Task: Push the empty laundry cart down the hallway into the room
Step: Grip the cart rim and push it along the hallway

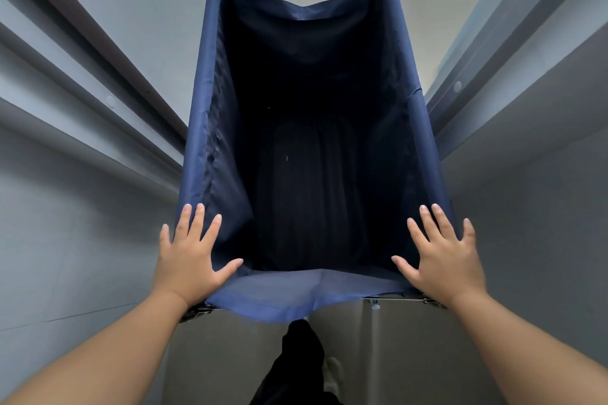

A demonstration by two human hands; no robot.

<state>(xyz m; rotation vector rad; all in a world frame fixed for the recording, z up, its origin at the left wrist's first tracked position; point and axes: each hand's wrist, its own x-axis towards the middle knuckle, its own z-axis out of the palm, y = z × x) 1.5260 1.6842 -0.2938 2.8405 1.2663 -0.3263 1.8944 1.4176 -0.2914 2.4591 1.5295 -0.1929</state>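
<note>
Deep navy-blue fabric laundry cart [296,294]: empty, standing in a narrow hallway. Grey wall handrails, left [98,56] and right [493,59], run close along both sides. Left grip [192,261] and right grip [444,261]: fingers splayed flat, pressing the near rim corners.

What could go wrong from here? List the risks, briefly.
1. The left hand and right hand press flat on the near corners of the laundry cart, gripping nothing, so steering may be weak and it could veer.
2. The left wall rail and right wall rail run close beside it; a drifting cart might scrape or snag them.
</note>
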